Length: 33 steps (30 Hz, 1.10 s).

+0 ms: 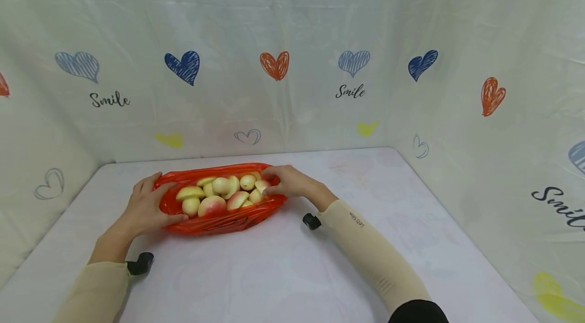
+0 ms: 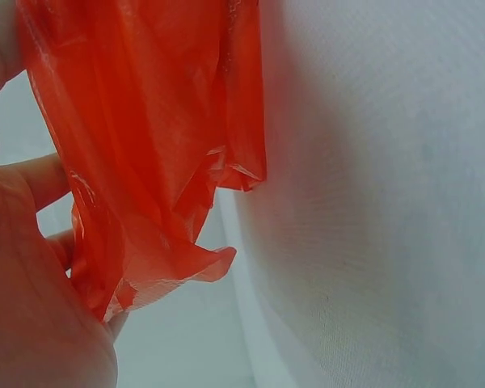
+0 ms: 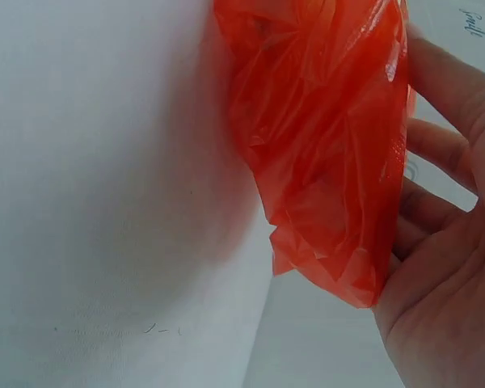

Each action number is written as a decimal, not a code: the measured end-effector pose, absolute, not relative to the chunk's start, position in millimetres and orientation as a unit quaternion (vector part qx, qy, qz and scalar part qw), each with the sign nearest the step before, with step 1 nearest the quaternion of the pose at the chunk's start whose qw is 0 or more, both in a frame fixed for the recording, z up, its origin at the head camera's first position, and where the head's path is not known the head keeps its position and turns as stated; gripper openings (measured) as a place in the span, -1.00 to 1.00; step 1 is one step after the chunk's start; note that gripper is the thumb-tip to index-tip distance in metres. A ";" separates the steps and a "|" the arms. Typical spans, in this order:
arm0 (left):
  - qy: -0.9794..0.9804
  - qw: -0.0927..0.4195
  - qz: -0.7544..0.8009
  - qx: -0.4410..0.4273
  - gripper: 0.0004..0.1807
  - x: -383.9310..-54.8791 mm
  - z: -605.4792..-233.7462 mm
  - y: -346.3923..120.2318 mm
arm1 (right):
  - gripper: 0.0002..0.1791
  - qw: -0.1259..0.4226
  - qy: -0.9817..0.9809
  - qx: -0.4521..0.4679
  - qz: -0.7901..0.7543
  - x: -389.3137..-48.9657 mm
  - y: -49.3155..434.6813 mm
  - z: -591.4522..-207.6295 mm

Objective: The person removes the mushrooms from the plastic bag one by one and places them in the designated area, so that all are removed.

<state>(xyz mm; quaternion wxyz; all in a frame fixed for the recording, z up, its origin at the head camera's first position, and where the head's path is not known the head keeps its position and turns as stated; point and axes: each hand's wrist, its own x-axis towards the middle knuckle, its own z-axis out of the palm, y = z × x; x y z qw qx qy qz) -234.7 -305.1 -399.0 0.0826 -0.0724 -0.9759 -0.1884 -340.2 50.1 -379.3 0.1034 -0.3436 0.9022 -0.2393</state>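
Observation:
A red plastic bag (image 1: 215, 224) lies on the table with its mouth spread wide. Inside it are several round and oblong peach-like fruits (image 1: 212, 206), pale yellow, some with a pink blush. My left hand (image 1: 145, 206) holds the bag's left end, thumb over the front rim and fingers spread along the far side. At the right end, my right hand (image 1: 288, 182) grips the rim with bent fingers that reach over the fruit. Both wrist views show the thin red film (image 2: 145, 137) between thumb and fingers; the bag (image 3: 323, 153) partly hides the fingertips.
The white-covered table (image 1: 274, 272) ends at a pale curtain (image 1: 311, 18) printed with hearts and "Smile". Curtain also hangs along both sides. A small black wrist camera (image 1: 140, 263) sits by the left cuff, another black camera (image 1: 312, 221) by the right.

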 end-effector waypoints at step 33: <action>-0.975 0.084 -0.190 -0.077 0.00 -233.4 -397.1 -303.4 | -0.63 0.123 0.894 -0.332 -0.276 -339.2 40.1 -382.1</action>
